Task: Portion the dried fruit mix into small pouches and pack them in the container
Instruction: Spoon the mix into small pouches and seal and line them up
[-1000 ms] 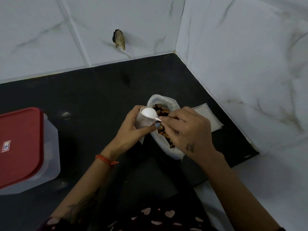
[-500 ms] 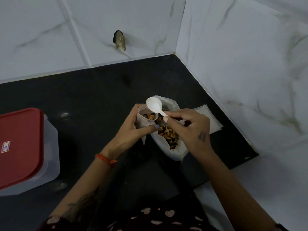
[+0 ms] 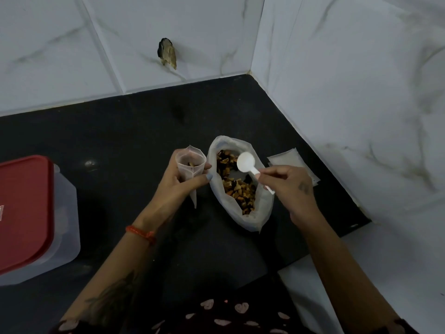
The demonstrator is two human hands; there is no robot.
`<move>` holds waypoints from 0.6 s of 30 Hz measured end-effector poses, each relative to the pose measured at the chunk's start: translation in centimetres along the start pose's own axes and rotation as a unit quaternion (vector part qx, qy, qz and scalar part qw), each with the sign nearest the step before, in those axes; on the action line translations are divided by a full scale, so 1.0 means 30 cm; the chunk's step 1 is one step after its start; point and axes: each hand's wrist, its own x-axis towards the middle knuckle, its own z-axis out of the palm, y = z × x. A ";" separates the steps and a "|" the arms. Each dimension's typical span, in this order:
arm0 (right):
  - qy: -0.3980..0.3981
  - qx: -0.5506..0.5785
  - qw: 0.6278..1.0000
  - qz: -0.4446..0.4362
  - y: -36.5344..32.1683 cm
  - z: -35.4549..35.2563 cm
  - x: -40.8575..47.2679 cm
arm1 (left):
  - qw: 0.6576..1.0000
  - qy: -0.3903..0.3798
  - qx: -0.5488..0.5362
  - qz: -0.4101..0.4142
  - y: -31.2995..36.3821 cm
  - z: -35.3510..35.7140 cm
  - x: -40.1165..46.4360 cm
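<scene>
- At the left edge of the frame, the container [image 3: 60,225] sat on the dark worktop [image 3: 134,131] with its red lid [image 3: 24,210] on, well apart from your hands.
- Left of centre, your left hand [image 3: 178,186] was curled round a small clear pouch [image 3: 190,165], gripping it upright with its mouth open toward the top of the frame; a few pieces of the mix showed inside it, and its lower corner poked out below your fingers.
- An orange thread band [image 3: 142,233] circled your left wrist.
- Just right of that pouch, at the centre of the frame, the big white bag [image 3: 262,208] lay on the worktop with its mouth spread wide, and the dried fruit mix [image 3: 240,189] filled the inside.
- Over the upper part of that bag you held a white plastic spoon [image 3: 245,162], its bowl empty and facing up, above the mix and not touching it as far as the view showed.
- Your right hand [image 3: 289,186] pinched the spoon's handle between thumb and fingertips, the rest of the fingers curled in, at the right rim of the bag.
- Behind your right hand, toward the right wall, a small stack of flat empty pouches [image 3: 286,157] lay on the worktop, partly hidden by your knuckles.
- In the upper centre of the frame, a dark chipped spot [image 3: 167,53] marked the white tiled wall [image 3: 349,92].
</scene>
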 end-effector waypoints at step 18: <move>-0.044 -0.416 0.897 -0.141 0.013 0.048 0.060 | 0.977 -0.038 0.199 -0.064 -0.036 0.008 -0.017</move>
